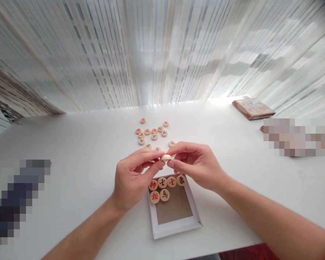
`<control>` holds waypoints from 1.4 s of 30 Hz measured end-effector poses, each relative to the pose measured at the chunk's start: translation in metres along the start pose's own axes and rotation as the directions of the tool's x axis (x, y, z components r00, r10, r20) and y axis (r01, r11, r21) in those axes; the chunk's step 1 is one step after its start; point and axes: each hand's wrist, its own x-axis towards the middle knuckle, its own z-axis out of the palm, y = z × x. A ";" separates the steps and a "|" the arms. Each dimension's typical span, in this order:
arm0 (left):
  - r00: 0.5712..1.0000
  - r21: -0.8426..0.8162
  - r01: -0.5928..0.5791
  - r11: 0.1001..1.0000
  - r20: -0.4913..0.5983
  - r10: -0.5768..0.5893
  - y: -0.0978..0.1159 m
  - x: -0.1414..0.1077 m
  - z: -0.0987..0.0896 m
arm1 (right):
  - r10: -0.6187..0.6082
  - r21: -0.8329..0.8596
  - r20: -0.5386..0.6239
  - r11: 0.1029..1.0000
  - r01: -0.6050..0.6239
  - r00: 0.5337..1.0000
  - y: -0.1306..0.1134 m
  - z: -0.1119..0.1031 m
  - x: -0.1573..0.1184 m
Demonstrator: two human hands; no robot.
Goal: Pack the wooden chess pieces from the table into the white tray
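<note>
Between the fingertips of both hands is a round wooden Chinese chess piece [166, 157], seen edge-on, so its character is hidden. My left hand [137, 175] pinches its left side with thumb and forefinger. On the other side, my right hand [197, 164] grips it the same way. Below them lies a shallow white box [176, 230] with a brown bottom. Several chess pieces sit face up inside it: a row along the far edge, then a red-marked piece [155, 197] and a black-marked piece [164, 195] in the second row.
Loose chess pieces [147, 131] with red and black characters are scattered on the white table [92, 151] beyond my hands. A flat decorated box [253, 108] lies at the back right. Blurred-out things rest at far left and right. A striped curtain [157, 54] hangs behind.
</note>
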 end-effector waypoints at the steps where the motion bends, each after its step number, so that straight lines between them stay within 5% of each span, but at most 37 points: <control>1: 1.000 -0.005 0.013 1.000 -0.005 -0.013 0.000 0.000 0.000 | 0.005 0.004 -0.008 1.000 -0.005 1.000 -0.001 0.000 0.000; 15: 0.976 -0.132 0.217 0.967 0.012 -0.218 0.005 0.005 0.001 | 0.280 0.178 0.078 0.940 -0.290 0.957 -0.008 -0.002 0.004; 25: 0.959 -0.122 0.264 0.957 -0.069 -0.274 0.007 0.004 0.004 | 0.127 0.137 -0.027 0.983 -0.122 0.992 0.000 -0.003 0.005; 42: 0.918 -0.242 0.395 0.886 0.081 -0.388 -0.001 0.004 -0.003 | 0.053 0.136 -0.009 0.989 -0.052 0.999 -0.006 -0.001 0.002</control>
